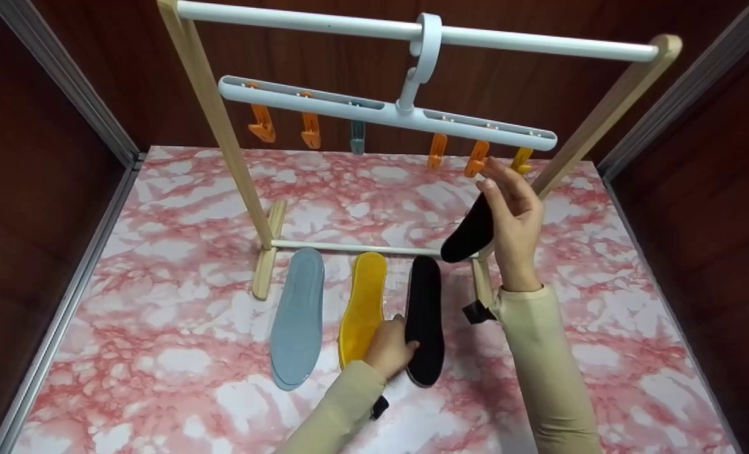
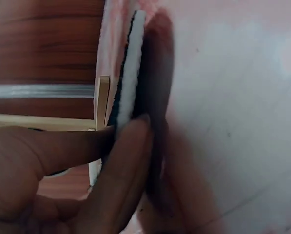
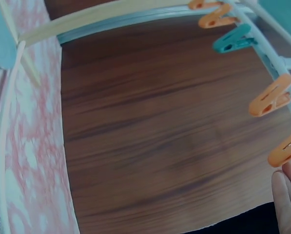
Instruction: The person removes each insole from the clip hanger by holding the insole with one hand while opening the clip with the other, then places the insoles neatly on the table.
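My left hand (image 1: 392,349) pinches the edge of a black insole (image 1: 425,315) between thumb and fingers, low over the table. The left wrist view shows this insole's white underside (image 2: 131,73), stood on edge and casting a shadow. My raised right hand (image 1: 518,221) holds a second black insole (image 1: 469,234), which slants down and left from the fingers. Its fingertips are right at an orange clip (image 1: 477,159), beside a yellow clip (image 1: 522,161). In the right wrist view that insole's dark edge (image 3: 247,222) shows along the bottom, below the fingers.
A white bar hanger (image 1: 324,108) hooks over the rack's top rod (image 1: 299,20), with several orange clips and a grey-green clip (image 1: 357,135). Grey-blue insoles (image 1: 297,321) and a yellow insole (image 1: 365,293) lie on the marbled table. Wooden rack posts (image 1: 220,135) and dark walls surround it.
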The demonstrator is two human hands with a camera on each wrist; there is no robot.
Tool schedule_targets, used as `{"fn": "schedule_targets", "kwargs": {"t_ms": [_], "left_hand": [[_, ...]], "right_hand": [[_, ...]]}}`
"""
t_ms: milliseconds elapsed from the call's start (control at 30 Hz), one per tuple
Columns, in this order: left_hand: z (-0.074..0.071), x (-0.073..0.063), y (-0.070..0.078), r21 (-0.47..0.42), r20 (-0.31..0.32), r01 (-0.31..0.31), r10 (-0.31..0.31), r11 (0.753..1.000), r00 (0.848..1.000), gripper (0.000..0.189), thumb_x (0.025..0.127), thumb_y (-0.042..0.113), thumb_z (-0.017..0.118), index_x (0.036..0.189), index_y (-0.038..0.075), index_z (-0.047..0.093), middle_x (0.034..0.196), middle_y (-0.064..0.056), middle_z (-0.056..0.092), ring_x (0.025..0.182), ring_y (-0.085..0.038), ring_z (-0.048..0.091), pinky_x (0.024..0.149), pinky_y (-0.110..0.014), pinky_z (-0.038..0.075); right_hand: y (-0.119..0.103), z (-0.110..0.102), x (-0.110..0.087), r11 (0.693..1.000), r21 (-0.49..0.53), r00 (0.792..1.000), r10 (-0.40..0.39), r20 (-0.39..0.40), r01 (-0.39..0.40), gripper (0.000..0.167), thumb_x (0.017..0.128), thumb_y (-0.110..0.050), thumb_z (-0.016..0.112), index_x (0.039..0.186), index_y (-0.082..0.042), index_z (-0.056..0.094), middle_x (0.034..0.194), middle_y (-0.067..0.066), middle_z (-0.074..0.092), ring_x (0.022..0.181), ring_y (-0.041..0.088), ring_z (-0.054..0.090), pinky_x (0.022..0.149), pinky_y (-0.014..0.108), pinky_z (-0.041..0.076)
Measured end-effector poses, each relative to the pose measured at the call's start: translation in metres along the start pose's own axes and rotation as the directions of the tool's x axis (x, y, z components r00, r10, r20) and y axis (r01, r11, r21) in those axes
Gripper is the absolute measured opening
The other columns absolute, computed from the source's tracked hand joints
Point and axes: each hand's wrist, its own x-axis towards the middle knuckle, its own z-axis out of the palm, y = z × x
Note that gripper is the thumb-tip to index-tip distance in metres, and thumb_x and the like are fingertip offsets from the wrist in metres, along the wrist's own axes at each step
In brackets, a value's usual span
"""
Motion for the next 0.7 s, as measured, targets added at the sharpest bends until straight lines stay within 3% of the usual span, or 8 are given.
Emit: {"fn": "schedule_targets", "kwargs": {"t_ms": [267, 467, 533, 700], "left_hand": [[0.003, 0.005, 0.014, 0.206, -0.03, 0.088, -0.084, 0.975, 0.996, 0.051, 0.08, 0.01, 0.076, 0.119, -0.014, 0.053, 0.083, -0.021, 0.067, 0.069, -0.031, 0.067, 0.064, -0.039, 0.056], [-0.002, 0.017, 0.027, 0.394, -0.023, 0.085, -0.083, 0.915, 0.996, 0.058, 0.078, 0.014, 0.076, 0.125, -0.008, 0.05, 0.083, -0.016, 0.068, 0.067, -0.027, 0.066, 0.058, -0.037, 0.054], [-0.005, 0.025, 0.032, 0.386, -0.026, 0.065, -0.06, 0.92, 0.998, 0.059, 0.079, 0.017, 0.076, 0.125, -0.008, 0.05, 0.086, -0.016, 0.067, 0.069, -0.028, 0.066, 0.059, -0.038, 0.054], [-0.014, 0.058, 0.043, 0.25, -0.079, 0.016, 0.004, 0.968, 0.997, 0.057, 0.084, 0.023, 0.073, 0.124, -0.007, 0.045, 0.106, -0.021, 0.056, 0.088, -0.033, 0.061, 0.072, -0.039, 0.053]], "right_hand": [[-0.005, 0.0, -0.003, 0.993, -0.033, 0.991, -0.117, -0.068, 0.115, 0.017, 0.091, 0.005, 0.056, 0.102, 0.008, 0.068, 0.097, 0.011, 0.071, 0.092, 0.022, 0.065, 0.077, 0.028, 0.052], [-0.008, -0.001, -0.002, 0.987, -0.022, 0.961, -0.161, -0.223, 0.16, 0.011, 0.09, 0.007, 0.055, 0.093, 0.007, 0.066, 0.084, 0.011, 0.068, 0.079, 0.021, 0.064, 0.069, 0.027, 0.05], [-0.01, -0.001, -0.001, 0.984, -0.018, 0.947, -0.177, -0.269, 0.179, 0.011, 0.09, 0.005, 0.054, 0.092, 0.005, 0.065, 0.084, 0.011, 0.067, 0.078, 0.021, 0.063, 0.07, 0.028, 0.049], [-0.012, -0.003, -0.001, 0.98, -0.005, 0.919, -0.19, -0.346, 0.2, 0.011, 0.09, 0.004, 0.053, 0.088, 0.004, 0.064, 0.082, 0.011, 0.065, 0.081, 0.023, 0.061, 0.077, 0.031, 0.047]]}}
